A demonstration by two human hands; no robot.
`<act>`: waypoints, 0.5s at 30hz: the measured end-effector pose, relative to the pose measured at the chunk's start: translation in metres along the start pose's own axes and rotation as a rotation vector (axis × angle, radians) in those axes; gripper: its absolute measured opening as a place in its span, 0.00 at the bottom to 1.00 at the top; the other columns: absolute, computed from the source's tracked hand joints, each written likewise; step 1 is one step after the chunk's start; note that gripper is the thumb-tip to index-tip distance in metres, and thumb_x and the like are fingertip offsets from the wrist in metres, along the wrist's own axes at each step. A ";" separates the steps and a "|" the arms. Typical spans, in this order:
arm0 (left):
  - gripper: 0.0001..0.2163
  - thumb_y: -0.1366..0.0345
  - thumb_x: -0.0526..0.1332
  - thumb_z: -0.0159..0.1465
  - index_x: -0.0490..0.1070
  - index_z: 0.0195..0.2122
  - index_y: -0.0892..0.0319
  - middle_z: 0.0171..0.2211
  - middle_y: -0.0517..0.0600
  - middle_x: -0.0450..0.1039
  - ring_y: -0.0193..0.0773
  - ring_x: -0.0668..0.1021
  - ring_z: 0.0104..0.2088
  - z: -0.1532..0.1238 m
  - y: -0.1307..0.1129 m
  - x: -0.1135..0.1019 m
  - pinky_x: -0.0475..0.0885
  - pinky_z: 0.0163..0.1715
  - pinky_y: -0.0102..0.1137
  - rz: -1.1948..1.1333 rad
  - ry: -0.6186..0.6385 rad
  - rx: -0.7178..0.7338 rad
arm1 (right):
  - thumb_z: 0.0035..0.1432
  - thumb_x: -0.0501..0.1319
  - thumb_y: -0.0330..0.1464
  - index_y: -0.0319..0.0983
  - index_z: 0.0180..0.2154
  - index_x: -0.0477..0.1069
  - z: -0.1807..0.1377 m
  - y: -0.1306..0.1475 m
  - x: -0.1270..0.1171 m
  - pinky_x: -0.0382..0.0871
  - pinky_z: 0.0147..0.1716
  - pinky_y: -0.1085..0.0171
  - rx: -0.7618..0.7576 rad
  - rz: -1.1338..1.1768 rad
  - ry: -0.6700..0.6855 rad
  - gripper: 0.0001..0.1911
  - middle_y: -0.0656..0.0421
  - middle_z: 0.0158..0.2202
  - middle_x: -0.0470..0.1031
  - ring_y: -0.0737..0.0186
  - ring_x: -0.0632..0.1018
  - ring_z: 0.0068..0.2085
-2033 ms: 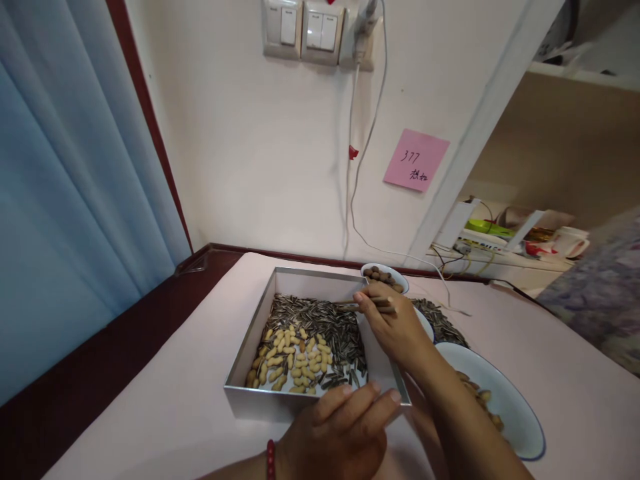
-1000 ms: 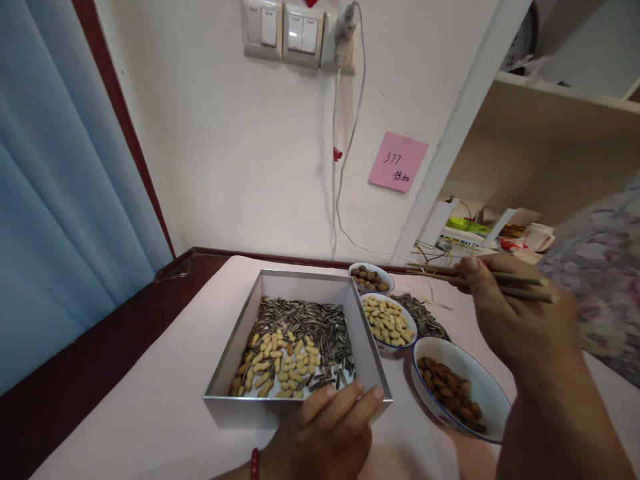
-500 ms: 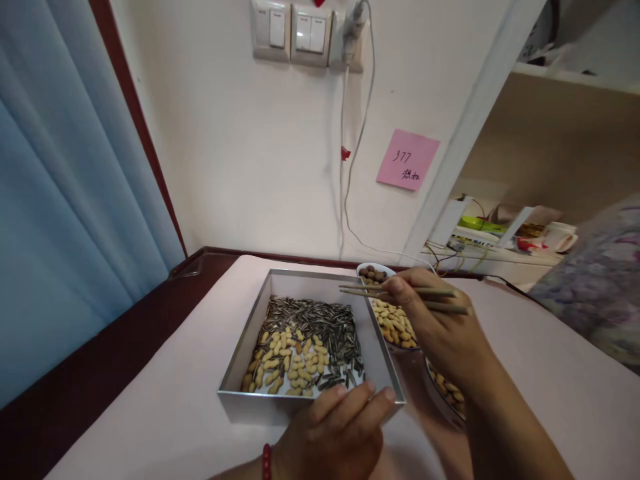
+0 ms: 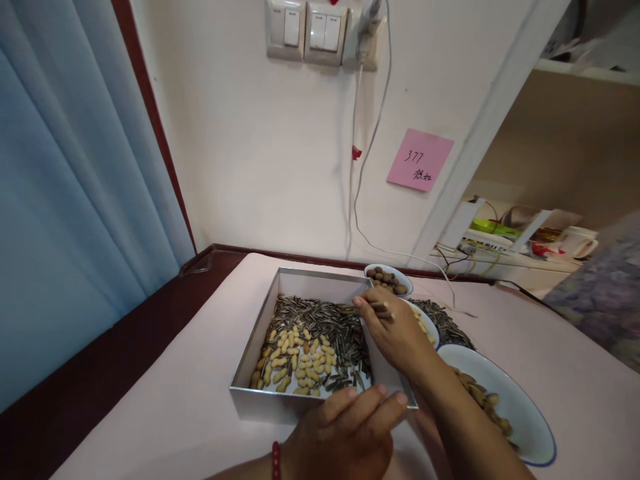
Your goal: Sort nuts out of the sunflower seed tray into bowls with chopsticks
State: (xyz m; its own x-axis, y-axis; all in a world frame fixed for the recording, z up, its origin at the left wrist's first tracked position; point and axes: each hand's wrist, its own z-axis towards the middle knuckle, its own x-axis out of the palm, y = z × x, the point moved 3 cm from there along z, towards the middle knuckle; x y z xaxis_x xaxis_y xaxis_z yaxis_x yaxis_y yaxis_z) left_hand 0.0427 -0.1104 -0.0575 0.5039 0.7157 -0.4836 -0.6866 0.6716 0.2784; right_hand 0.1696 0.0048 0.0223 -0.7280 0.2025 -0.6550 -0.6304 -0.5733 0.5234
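Note:
A square silver box (image 4: 274, 408) holds striped sunflower seeds (image 4: 320, 313) towards the back and right, with peanuts in shells (image 4: 295, 360) at the front left. My left hand (image 4: 345, 437), wearing a red bead bracelet, is closed over the box's near rim at the right; its thumb is hidden. Reaching over the box's right wall, my right hand (image 4: 395, 330) grips a pair of wooden chopsticks (image 4: 383, 310). Their tips point left, low among the dark seeds. Whether anything is pinched between them I cannot make out.
Right of the box stand a small bowl of round brown nuts (image 4: 385, 279), a partly hidden bowl of peanuts (image 4: 423, 323) and a larger white bowl (image 4: 530, 413) with brown shelled pieces. Sunflower seeds (image 4: 443, 320) lie beyond. A white cable (image 4: 400, 252) trails onto the table.
My right hand has moved left and down with the chopsticks, from above the peanut bowl into the box. The view has shifted, and more of the right-hand bowls shows. My left hand keeps its hold.

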 end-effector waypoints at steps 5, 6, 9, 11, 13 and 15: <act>0.07 0.64 0.65 0.70 0.82 0.44 0.47 0.63 0.37 0.75 0.29 0.72 0.61 0.001 0.001 0.000 0.63 0.60 0.28 0.001 -0.013 0.001 | 0.71 0.55 0.38 0.42 0.28 0.67 0.000 -0.002 0.000 0.62 0.34 0.60 0.019 -0.001 -0.019 0.17 0.59 0.28 0.72 0.59 0.73 0.31; 0.06 0.63 0.65 0.70 0.83 0.44 0.47 0.63 0.37 0.75 0.30 0.72 0.61 0.001 0.001 0.000 0.63 0.60 0.28 0.003 -0.013 0.012 | 0.71 0.55 0.39 0.42 0.27 0.67 0.001 -0.001 -0.002 0.62 0.33 0.60 0.021 0.002 -0.025 0.18 0.59 0.28 0.72 0.59 0.72 0.30; 0.05 0.63 0.66 0.69 0.82 0.42 0.47 0.63 0.38 0.74 0.31 0.71 0.62 0.000 0.000 0.000 0.61 0.62 0.29 0.012 -0.008 0.020 | 0.71 0.56 0.40 0.42 0.27 0.67 0.001 0.006 -0.017 0.63 0.32 0.61 0.025 0.018 -0.049 0.19 0.60 0.27 0.71 0.59 0.73 0.30; 0.05 0.63 0.66 0.69 0.82 0.42 0.47 0.64 0.37 0.73 0.31 0.71 0.63 -0.001 -0.001 0.000 0.60 0.64 0.30 0.016 0.008 0.011 | 0.72 0.56 0.42 0.42 0.28 0.70 -0.001 0.013 -0.035 0.66 0.33 0.61 0.033 0.031 -0.075 0.19 0.60 0.27 0.74 0.59 0.75 0.31; 0.06 0.63 0.64 0.70 0.81 0.42 0.47 0.65 0.38 0.72 0.32 0.70 0.63 -0.002 -0.001 0.001 0.58 0.65 0.31 0.005 0.018 0.009 | 0.72 0.56 0.44 0.43 0.32 0.74 -0.004 0.018 -0.060 0.68 0.33 0.61 0.054 0.029 -0.141 0.18 0.59 0.29 0.78 0.58 0.78 0.32; 0.05 0.64 0.64 0.69 0.81 0.40 0.48 0.64 0.38 0.73 0.33 0.70 0.63 -0.003 -0.001 0.001 0.58 0.65 0.31 -0.007 0.014 0.018 | 0.70 0.58 0.46 0.43 0.34 0.77 -0.010 0.019 -0.090 0.71 0.34 0.60 0.101 -0.018 -0.294 0.17 0.58 0.32 0.81 0.56 0.80 0.35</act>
State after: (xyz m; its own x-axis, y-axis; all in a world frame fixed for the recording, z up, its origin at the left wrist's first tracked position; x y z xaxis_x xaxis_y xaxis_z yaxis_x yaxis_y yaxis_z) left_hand 0.0425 -0.1106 -0.0609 0.5015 0.7081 -0.4971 -0.6735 0.6802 0.2894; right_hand 0.2262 -0.0325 0.0859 -0.7542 0.4414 -0.4861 -0.6564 -0.4886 0.5748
